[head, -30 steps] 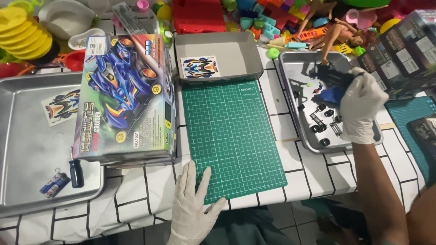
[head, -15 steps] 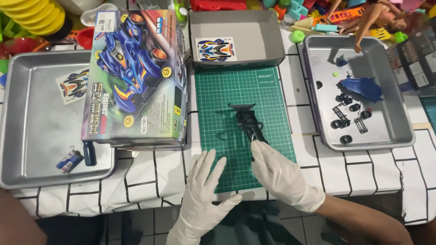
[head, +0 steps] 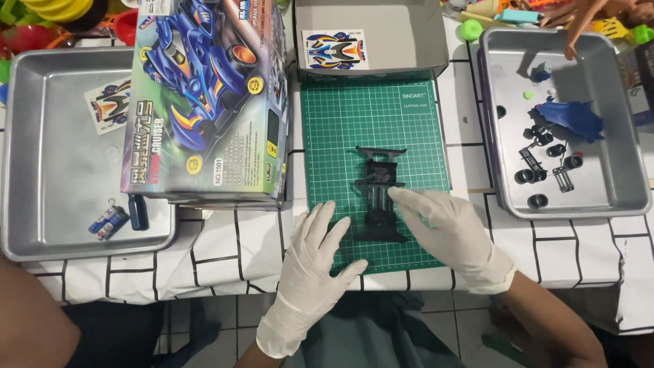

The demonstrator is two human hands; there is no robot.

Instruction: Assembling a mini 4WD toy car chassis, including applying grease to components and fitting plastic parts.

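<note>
Lying on the green cutting mat (head: 354,129), near the middle of the front edge of the surface (head: 225,249), is a black toy car frame (head: 379,194), set lengthwise toward the back. The right hand (head: 449,228), in a white glove, rests flat with its fingers spread; its fingertips (head: 398,194) touch the right side of the frame, and its grip is released, clasping nothing. The left hand (head: 319,249), also gloved, lies palm down on the front left corner of the mat, just beside the frame without touching it, its grip released too.

Behind the mat, toward the back edge, stands a grey open box (head: 402,37) with a sticker sheet (head: 335,49) inside. To the left of the mat a colourful model car box (head: 204,102) leans over the rim of a metal tray (head: 41,191) at the left edge; that tray holds another sticker sheet (head: 109,105), two small batteries (head: 107,222) and a dark blue piece (head: 137,211). At the right edge a second metal tray (head: 613,191) holds a blue car body shell (head: 572,117) and several small black wheels and parts (head: 545,160). Bright plastic toys (head: 518,12) crowd the back edge.
</note>
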